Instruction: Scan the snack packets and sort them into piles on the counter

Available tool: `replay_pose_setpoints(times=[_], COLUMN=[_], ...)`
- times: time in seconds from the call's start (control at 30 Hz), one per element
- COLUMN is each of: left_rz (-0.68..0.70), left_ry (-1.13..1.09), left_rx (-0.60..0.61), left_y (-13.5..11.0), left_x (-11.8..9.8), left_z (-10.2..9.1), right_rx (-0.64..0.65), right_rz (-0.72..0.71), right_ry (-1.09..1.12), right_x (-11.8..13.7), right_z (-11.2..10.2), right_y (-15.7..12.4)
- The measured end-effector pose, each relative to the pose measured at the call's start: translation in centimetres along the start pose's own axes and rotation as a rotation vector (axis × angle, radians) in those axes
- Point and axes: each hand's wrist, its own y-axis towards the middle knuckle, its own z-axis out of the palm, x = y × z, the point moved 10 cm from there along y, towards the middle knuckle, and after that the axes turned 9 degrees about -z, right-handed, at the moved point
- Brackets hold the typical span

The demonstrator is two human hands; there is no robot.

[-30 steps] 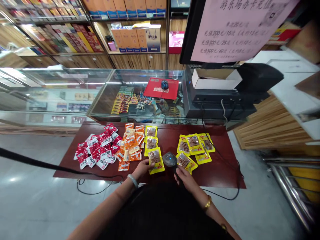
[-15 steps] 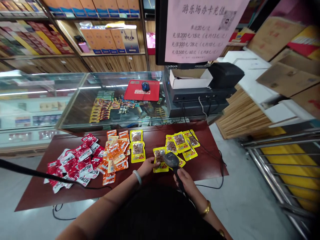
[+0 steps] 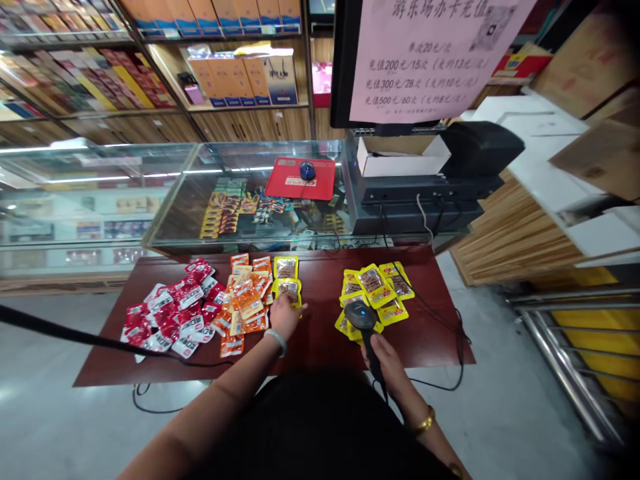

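Observation:
My left hand [image 3: 284,315] reaches forward onto a yellow snack packet [image 3: 289,287] in the short yellow row in the middle of the dark red table [image 3: 320,337]. Its fingers lie on the packet's near edge and the thumb is spread to the right. My right hand [image 3: 389,363] is closed round the handle of a black barcode scanner [image 3: 361,315]. The scanner's head hangs over the near edge of a pile of yellow packets [image 3: 376,285] on the right. Orange packets [image 3: 245,301] and red packets [image 3: 173,313] lie to the left.
A scanner cable [image 3: 450,353] runs over the table's right side and another black cable [image 3: 75,335] crosses at the left. Behind the table is a glass display counter [image 3: 210,200] with a red mouse pad [image 3: 301,179] and a till monitor [image 3: 425,60]. Metal rails [image 3: 575,347] stand at the right.
The yellow packet my left hand held by the scanner now lies with the right pile. My left hand has moved left and forward onto another yellow packet. The scanner has stayed near the pile.

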Motion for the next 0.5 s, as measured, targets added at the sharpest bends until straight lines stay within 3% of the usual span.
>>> replay_pose_setpoints(times=[0.07, 0.2, 0.37, 0.5], left_rz=[-0.038, -0.092, -0.131, -0.164], left_ry=[0.100, 0.085, -0.193, -0.366], left_rx=[-0.047, 0.030, 0.099, 0.267], left_y=[0.7, 1.5, 2.2, 2.2], left_x=[2.1, 3.6, 3.3, 3.6], left_z=[-1.9, -2.4, -1.6, 1.0], right_rx=[0.027, 0.072, 0.087, 0.060], right_rz=[0.013, 0.059, 0.053, 0.040], right_ry=[0.007, 0.022, -0.001, -0.006], right_x=[-0.6, -1.6, -1.5, -1.5], right_z=[0.6, 1.8, 2.1, 1.4], right_y=[0.3, 0.7, 0.8, 0.7])
